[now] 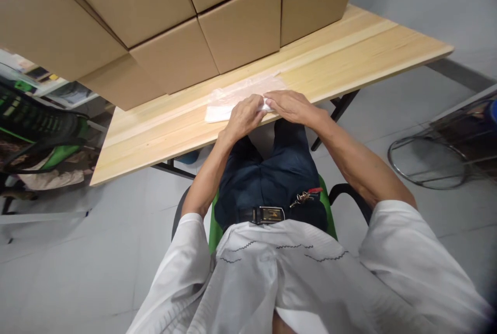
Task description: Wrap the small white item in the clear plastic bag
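A thin, whitish, see-through plastic bag [233,97] lies flat on the wooden table near its front edge, partly covered by my hands. My left hand [245,115] is closed, its fingers bent on the bag's near side. Right beside it, my right hand [289,105] pinches a bunched white part of the bag. The fingertips of both hands almost meet there. What lies under the fingers is hidden.
Large cardboard boxes [240,26] stand stacked along the back of the wooden table [388,46]. A green and black chair [42,121] is at the left. To the right, a round metal ring frame [427,186] is near the floor. I sit with my legs under the table.
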`<state>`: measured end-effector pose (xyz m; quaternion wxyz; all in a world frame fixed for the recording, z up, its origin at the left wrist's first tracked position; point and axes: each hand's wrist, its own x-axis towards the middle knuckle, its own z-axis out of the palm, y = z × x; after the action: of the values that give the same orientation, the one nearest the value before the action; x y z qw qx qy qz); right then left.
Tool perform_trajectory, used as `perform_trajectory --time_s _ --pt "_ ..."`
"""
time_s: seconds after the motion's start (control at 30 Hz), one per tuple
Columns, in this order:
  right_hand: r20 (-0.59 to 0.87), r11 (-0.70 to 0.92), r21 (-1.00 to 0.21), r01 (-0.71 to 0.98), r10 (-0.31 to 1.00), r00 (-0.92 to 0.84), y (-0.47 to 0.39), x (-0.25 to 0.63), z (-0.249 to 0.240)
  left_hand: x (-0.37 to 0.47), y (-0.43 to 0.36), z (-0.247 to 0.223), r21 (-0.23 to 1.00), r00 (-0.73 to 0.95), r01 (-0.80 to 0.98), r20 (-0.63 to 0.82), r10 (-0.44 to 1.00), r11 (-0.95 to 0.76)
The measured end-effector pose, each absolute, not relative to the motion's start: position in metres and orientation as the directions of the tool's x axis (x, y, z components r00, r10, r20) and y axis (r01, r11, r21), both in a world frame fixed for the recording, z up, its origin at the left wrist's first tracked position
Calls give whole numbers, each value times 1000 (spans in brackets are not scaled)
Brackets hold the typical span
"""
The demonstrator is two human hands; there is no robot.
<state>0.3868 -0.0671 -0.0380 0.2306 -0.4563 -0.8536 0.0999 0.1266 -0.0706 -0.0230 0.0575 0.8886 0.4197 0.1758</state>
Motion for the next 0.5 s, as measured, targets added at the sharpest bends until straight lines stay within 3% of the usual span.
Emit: perform_trajectory --time_s 0.23,0.4,0.5 --pt "311 506 -272 818 851 -423 -53 425 -56 132 -81 -22 155 557 784 253 791 -602" --pt "415 468 -305 830 849 -326 -74 418 -40 130 -79 -23 170 566 773 251 786 -611" --pt "445 553 -332 764 806 -390 -93 400 -37 128 -78 -22 190 570 764 247 783 -617"
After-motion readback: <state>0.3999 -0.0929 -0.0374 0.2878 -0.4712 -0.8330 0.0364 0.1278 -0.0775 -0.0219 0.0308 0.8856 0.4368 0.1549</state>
